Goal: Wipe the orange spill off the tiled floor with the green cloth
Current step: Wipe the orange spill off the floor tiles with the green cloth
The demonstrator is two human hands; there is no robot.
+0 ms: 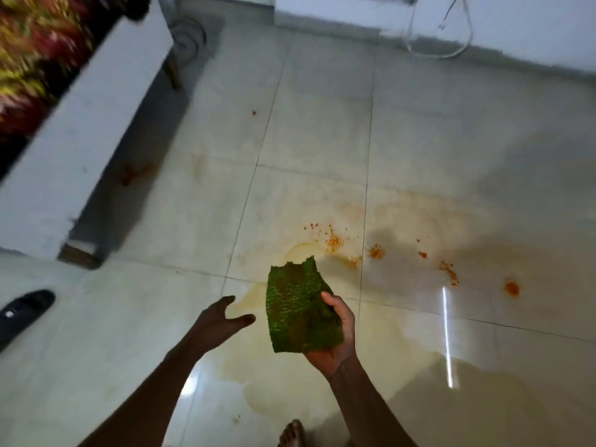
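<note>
**Holding the green cloth above the stained tiles**

Gripping a ragged green textured cloth (300, 314) from beneath, the person's right hand (335, 337) has its thumb curled over the cloth's right edge and the fingers hidden behind the fabric, so the cloth stands up off the floor with its torn top edge highest. The left hand (222, 321) hovers just beside the cloth on its left, fingers spread apart and loosely extended, holding nothing.

The glossy pale tiled floor (309, 130) carries the orange spill (335, 241): crumbly orange specks and blobs lie scattered beyond and to the right of the cloth, with a thin yellowish film of liquid spreading below and around the hands. A bare foot (292, 432) shows at the bottom edge. A black slipper (22, 312) lies at the far left, near a white bed frame (80, 124) with a patterned cover (35, 53).
</note>
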